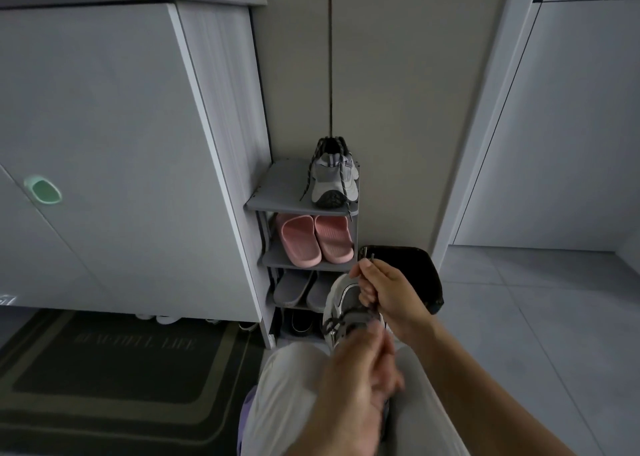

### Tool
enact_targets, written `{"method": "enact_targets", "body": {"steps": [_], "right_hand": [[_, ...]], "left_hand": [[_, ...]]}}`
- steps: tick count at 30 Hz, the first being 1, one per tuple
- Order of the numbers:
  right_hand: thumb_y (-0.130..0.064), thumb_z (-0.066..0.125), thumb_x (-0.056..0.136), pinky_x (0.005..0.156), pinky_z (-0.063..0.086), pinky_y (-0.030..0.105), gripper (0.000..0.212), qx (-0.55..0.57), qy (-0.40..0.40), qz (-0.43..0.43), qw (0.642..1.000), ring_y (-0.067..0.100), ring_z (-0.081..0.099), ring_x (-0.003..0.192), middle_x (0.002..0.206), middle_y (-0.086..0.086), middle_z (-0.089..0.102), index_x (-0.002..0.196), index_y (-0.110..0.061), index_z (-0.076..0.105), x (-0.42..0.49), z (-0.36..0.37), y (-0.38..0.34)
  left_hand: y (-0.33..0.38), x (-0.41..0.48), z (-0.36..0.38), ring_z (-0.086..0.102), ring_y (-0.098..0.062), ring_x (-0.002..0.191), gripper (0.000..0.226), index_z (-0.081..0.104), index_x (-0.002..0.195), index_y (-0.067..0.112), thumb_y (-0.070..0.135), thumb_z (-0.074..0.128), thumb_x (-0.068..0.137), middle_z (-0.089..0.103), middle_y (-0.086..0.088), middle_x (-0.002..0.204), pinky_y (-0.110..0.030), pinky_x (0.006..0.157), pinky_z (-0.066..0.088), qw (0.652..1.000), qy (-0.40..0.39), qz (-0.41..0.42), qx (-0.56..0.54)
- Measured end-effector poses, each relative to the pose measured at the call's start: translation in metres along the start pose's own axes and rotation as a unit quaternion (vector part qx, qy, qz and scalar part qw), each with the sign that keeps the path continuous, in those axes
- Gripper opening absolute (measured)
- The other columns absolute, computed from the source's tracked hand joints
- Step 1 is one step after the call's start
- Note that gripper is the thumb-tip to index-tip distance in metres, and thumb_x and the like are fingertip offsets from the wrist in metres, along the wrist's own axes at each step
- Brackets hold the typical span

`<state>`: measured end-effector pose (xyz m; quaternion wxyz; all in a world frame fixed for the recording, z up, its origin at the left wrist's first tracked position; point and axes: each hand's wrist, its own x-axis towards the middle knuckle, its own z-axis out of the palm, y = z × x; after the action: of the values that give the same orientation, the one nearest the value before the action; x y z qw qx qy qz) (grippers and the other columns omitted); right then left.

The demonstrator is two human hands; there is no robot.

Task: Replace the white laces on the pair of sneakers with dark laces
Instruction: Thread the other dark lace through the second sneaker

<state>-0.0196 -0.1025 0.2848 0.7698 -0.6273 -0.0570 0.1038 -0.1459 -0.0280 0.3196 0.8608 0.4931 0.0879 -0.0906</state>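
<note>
Pinching the tips of the dark lace (335, 322), my right grip (391, 293) is closed on them, raised just above the sneaker (346, 301) that lies on my lap. My left grip (360, 379) is a blur lower down by the shoe; whether it holds anything I cannot tell. The other sneaker (332, 178) stands on top of the shoe rack (277, 192), already dark-laced. I judge I'm evening the ends, so I should draw both tips up level, steady the shoe, then take out slack crossing by crossing
</note>
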Motion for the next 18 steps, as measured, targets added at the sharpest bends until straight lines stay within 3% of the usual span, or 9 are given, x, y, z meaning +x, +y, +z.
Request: {"method": "enact_targets", "body": {"steps": [3,6,10,13,16,18], "right_hand": [[-0.01,0.034,0.099,0.046,0.032,0.019,0.033,-0.011,-0.022,-0.02,0.999,0.003,0.032,0.04,0.043,-0.01,0.037,0.075,-0.005,0.057,-0.001,-0.007,0.009],[-0.011,0.036,0.098,0.049,0.033,0.021,0.034,-0.038,-0.034,-0.017,0.999,0.005,0.035,0.042,0.045,-0.009,0.04,0.073,-0.008,0.058,-0.002,-0.009,0.017],[-0.019,0.043,0.095,0.062,0.04,0.024,0.03,-0.018,0.025,-0.056,0.998,0.011,0.048,0.058,0.063,0.002,0.053,0.074,-0.006,0.059,-0.009,-0.009,0.027],[-0.035,0.05,0.09,0.069,0.048,0.023,0.043,-0.071,-0.029,-0.095,0.993,0.013,0.057,0.068,0.071,0.004,0.061,0.082,0.007,0.056,-0.022,-0.004,0.028],[-0.035,0.045,0.084,0.054,0.043,0.023,0.039,-0.101,-0.075,-0.081,0.989,0.011,0.051,0.048,0.052,-0.001,0.057,0.08,0.004,0.048,-0.037,0.014,0.029],[-0.03,0.047,0.085,0.045,0.034,0.021,0.029,0.013,-0.031,-0.05,0.998,0.009,0.038,0.04,0.049,-0.002,0.046,0.081,-0.001,0.046,-0.042,0.019,0.023]], "left_hand": [[-0.011,-0.026,0.008,0.037,-0.015,0.038,0.028,0.06,0.056,0.012,0.037,0.062,0.066,0.037,-0.001,0.037,-0.025,0.046,0.026,0.996,-0.07,-0.017,0.05],[-0.006,-0.021,0.0,0.033,-0.011,0.037,0.038,0.063,0.068,0.012,0.049,0.058,0.07,0.038,0.003,0.039,-0.027,0.048,0.027,0.993,-0.076,0.021,0.092],[0.021,0.01,-0.026,0.032,-0.01,0.041,0.037,0.053,0.085,-0.001,0.035,0.059,0.082,0.036,0.002,0.044,-0.028,0.054,0.033,0.995,0.019,0.068,0.068],[0.048,0.024,-0.034,0.035,-0.012,0.047,0.024,0.056,0.08,0.004,0.027,0.048,0.081,0.038,0.001,0.048,-0.03,0.059,0.035,0.991,0.001,0.135,0.001],[0.068,0.039,-0.027,0.038,-0.012,0.051,0.027,0.063,0.075,0.008,0.027,0.046,0.084,0.045,0.0,0.051,-0.025,0.06,0.04,0.981,-0.059,0.183,-0.01],[0.07,0.054,-0.03,0.051,-0.012,0.054,0.033,0.065,0.08,0.006,0.03,0.042,0.089,0.056,-0.002,0.058,-0.02,0.06,0.048,0.979,-0.057,0.184,0.06]]}}
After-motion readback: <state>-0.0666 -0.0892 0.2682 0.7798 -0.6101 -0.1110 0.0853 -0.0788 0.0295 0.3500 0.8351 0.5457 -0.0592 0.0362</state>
